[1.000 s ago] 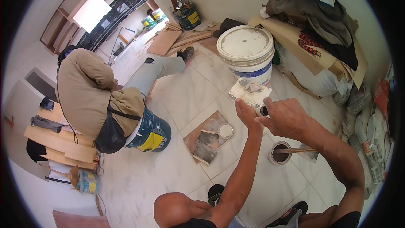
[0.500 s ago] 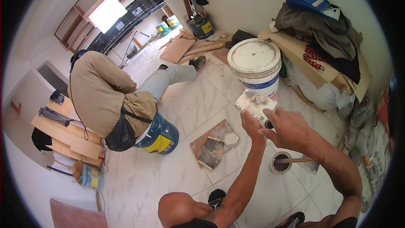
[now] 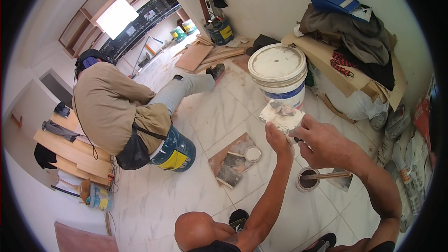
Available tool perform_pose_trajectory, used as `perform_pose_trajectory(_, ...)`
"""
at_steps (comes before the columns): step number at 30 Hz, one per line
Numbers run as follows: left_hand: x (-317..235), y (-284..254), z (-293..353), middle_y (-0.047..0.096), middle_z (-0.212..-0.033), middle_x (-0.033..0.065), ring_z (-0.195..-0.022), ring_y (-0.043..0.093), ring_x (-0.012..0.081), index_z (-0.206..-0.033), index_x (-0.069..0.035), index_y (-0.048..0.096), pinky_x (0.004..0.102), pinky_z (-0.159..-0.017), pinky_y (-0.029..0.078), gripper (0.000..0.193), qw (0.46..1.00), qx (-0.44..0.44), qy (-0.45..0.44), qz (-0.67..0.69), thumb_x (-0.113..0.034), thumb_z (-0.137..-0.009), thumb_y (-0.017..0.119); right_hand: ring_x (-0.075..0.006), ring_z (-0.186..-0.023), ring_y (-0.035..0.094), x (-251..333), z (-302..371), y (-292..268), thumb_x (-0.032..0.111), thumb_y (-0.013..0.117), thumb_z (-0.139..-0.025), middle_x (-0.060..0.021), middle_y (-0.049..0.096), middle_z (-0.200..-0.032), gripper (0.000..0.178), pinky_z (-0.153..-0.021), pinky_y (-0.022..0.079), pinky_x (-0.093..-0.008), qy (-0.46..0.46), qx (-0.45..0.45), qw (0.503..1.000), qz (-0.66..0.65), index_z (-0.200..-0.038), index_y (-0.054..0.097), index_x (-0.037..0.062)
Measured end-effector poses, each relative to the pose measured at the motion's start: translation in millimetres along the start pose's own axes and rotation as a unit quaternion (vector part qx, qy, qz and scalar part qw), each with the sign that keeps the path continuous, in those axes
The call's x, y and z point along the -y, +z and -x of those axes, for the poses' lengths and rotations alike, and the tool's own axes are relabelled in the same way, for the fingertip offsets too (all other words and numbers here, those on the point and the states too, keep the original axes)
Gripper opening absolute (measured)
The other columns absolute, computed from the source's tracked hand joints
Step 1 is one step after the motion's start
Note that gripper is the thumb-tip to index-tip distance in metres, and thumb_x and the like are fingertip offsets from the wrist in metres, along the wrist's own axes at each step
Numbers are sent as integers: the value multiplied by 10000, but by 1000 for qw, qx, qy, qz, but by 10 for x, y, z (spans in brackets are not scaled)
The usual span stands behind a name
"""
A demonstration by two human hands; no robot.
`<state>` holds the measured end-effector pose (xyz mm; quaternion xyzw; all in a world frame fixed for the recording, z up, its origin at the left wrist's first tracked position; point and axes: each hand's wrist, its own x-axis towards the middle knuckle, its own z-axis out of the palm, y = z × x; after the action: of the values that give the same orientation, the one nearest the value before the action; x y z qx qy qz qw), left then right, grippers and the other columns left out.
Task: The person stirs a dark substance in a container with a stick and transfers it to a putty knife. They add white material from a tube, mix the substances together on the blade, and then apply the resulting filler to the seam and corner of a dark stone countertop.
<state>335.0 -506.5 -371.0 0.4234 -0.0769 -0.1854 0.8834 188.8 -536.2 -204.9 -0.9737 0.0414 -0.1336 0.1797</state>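
Note:
Ahead of me, my left hand [image 3: 278,141] is closed under the near edge of a flat plate [image 3: 274,120] coated with white paste. A greyish lump of paste [image 3: 283,110] sits on top of it. My right hand [image 3: 322,142] is at the plate's near right edge, its fingers bent round a small dark-ended thing [image 3: 296,138] whose kind I cannot make out. Below my hands, an open can [image 3: 308,185] holds something dark brown, with a wooden stick [image 3: 326,175] lying across its rim.
A lidded white bucket [image 3: 276,77] stands beyond my hands. Left of the can, a brown board [image 3: 220,159] carries a round lid [image 3: 253,154] and a smeared plate [image 3: 231,170]. Another person [image 3: 109,86] sits on a teal bucket [image 3: 179,151]. Cardboard and cloth [image 3: 345,32] lie at right.
My right fingers have closed in nearer the plate's edge, and the dark-ended thing is less exposed. My left hand still holds the plate. The seated person's head has risen slightly.

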Motion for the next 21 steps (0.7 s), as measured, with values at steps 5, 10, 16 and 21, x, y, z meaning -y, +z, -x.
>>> perform_pose_trajectory(5, -162, -49, -151, 564, -1222, 151, -1107, 601, 250, -1244, 16, 492, 375, -945, 497, 383, 997, -12, 26, 66, -293, -1075, 341, -186, -775, 633, -24, -14, -236, 143, 490, -913, -134, 602, -944, 286, -618, 531, -349, 247, 55, 836, -487, -1109, 592, -39)
perform_pose_trajectory(10, -428, 1, -192, 551, -1234, 155, -1128, 582, 277, -1283, 33, 471, 409, -975, 452, 431, 995, -77, 56, 37, -314, -1048, 373, -166, -752, 609, 26, 7, 49, 227, 517, -946, -90, 609, -822, 333, -623, 516, -318, 268, 104, 772, -568, -1099, 561, -67)
perform_pose_trajectory(16, -526, 0, -30, 549, -1099, 173, -989, 571, 291, -1180, 75, 479, 430, -879, 454, 421, 942, -21, 212, -258, -310, -1043, 378, -168, -704, 567, 204, -56, 489, 244, 735, -897, -82, 559, -902, 414, -637, 483, -318, 147, -92, 951, -257, -1153, 560, -29)
perform_pose_trajectory(21, -758, 311, 157, 550, -1156, 161, -1029, 571, 268, -1198, 44, 486, 403, -911, 454, 470, 985, -27, 100, -138, -370, -1064, 307, -219, -679, 604, 35, -116, 508, 220, 690, -923, -131, 542, -1003, 335, -637, 507, -357, 132, -124, 955, -236, -1127, 560, -11)
